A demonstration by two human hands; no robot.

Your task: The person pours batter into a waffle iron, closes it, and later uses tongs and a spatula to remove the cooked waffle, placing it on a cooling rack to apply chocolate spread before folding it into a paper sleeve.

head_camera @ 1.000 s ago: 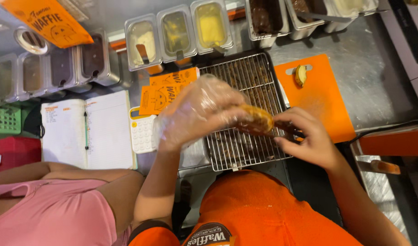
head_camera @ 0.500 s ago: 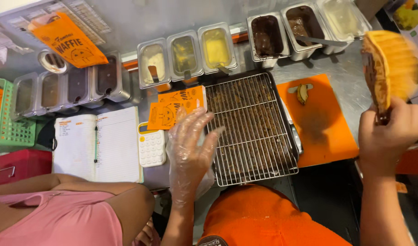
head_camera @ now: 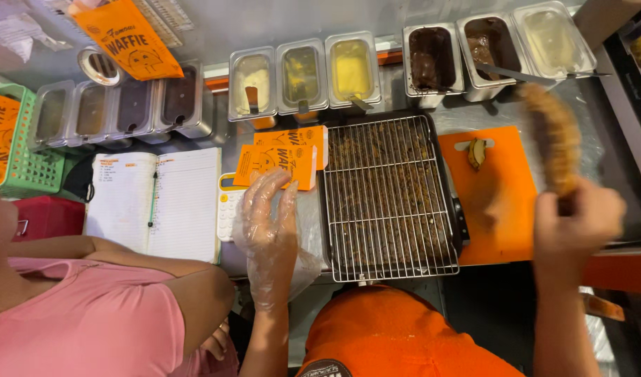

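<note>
Far left: a co-worker in a pink top (head_camera: 90, 328) leans in at the counter (head_camera: 600, 160); a green basket (head_camera: 27, 171) sits at the left edge, a red box (head_camera: 44, 216) just below it. Row of small steel tubs (head_camera: 118, 112) along the back, dark contents. An open notebook (head_camera: 156, 202) lies flat, pen on its centre fold; a calculator (head_camera: 229, 206) is partly tucked beside it.

Left hand (head_camera: 268, 230) — wears a clear plastic glove, fingers spread and flat, gripping nothing. Fingertips reach the lower edge of the orange paper sleeves (head_camera: 282, 157), which lie just left of the wire rack (head_camera: 390, 202). Rack sits in a dark tray, crumbs beneath the wires. Behind it, three steel pans (head_camera: 303, 73) with pale and yellow fillings; further right, three more pans (head_camera: 498, 45), two dark, one pale.

Orange cutting board (head_camera: 495, 202) touches the tray's right side; a small piece of banana (head_camera: 477, 152) lies near its top edge.

Right hand (head_camera: 575, 227) — bare, closed around the lower end of a golden-brown waffle (head_camera: 554, 136), held upright above the board's right edge, clear of the counter. Waffle is motion-blurred; surface detail cannot be made out.
</note>
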